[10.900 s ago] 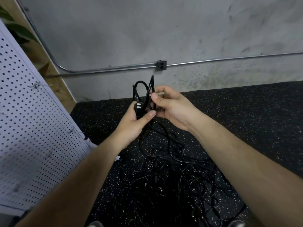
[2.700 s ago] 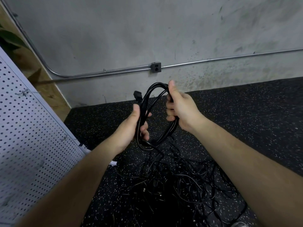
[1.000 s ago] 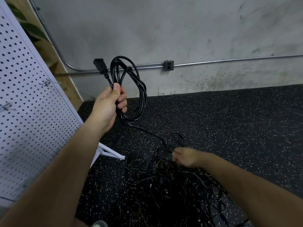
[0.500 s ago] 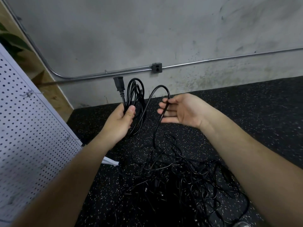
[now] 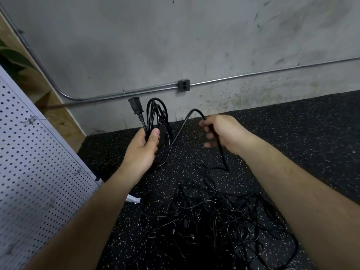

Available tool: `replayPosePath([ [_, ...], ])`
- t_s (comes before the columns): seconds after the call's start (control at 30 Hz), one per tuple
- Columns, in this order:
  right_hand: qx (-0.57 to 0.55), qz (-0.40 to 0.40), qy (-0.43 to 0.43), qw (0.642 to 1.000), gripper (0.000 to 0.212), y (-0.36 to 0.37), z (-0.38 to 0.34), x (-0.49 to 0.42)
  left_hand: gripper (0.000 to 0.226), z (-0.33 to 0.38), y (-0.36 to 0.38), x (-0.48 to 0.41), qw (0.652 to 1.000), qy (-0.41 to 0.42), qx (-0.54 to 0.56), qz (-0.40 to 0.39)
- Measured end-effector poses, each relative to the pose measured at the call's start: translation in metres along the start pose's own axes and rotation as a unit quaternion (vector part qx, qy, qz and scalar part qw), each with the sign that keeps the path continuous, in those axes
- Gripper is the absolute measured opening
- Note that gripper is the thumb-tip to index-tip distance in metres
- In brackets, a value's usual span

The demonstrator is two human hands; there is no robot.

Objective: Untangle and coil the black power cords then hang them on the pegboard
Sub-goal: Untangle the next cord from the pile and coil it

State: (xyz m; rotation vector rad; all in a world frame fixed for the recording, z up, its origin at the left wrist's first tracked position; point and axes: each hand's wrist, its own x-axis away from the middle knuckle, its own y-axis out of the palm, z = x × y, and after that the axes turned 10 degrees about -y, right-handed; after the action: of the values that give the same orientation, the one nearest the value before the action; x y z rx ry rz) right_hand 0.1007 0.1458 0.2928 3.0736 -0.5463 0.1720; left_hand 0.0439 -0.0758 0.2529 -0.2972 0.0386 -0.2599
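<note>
A grey, scuffed concrete wall (image 5: 175,36) meets a black rubber floor (image 5: 302,137) flecked with pale specks; a metal conduit (image 5: 253,74) runs along the wall through a small outlet box (image 5: 183,85). A white pegboard (image 5: 29,162) leans at the left edge of the view.

The left hand (image 5: 141,151) grips a coiled cord (image 5: 161,121), thumb pressed across the gathered loops. The coil is thin, glossy and black, several uneven oval turns standing above the fist and hanging below it. Its blocky female connector (image 5: 135,106) sticks up just beside the loops.

From the bottom of the coil a free length (image 5: 185,123) rises in an arch to the right hand (image 5: 222,131), whose fingers, somewhat blurred, curl around it. Below that hand the same line drops to a tangled pile (image 5: 224,215) of black cords spread on the floor between the forearms, a dense nest of crossing loops with a few small plugs showing.
</note>
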Motion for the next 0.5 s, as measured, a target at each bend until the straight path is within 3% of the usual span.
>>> replayPosePath([
  [0.2, 0.036, -0.199, 0.043, 0.978, 0.055, -0.023, -0.007, 0.003, 0.022, 0.000, -0.007, -0.004, 0.999, -0.019, -0.015, 0.040],
  [0.33, 0.114, -0.272, 0.038, 0.955, 0.056, -0.025, -0.008, 0.005, 0.022, -0.002, -0.012, -0.007, 0.998, -0.015, -0.032, 0.052],
  [0.4, 0.173, -0.267, 0.053, 0.946, 0.057, -0.023, -0.009, 0.007, 0.021, -0.003, -0.015, -0.009, 0.998, -0.014, -0.040, 0.051],
  [0.5, 0.353, -0.148, 0.045, 0.923, 0.070, -0.020, -0.005, 0.005, 0.019, -0.003, -0.017, -0.010, 0.998, -0.009, -0.051, 0.044],
])
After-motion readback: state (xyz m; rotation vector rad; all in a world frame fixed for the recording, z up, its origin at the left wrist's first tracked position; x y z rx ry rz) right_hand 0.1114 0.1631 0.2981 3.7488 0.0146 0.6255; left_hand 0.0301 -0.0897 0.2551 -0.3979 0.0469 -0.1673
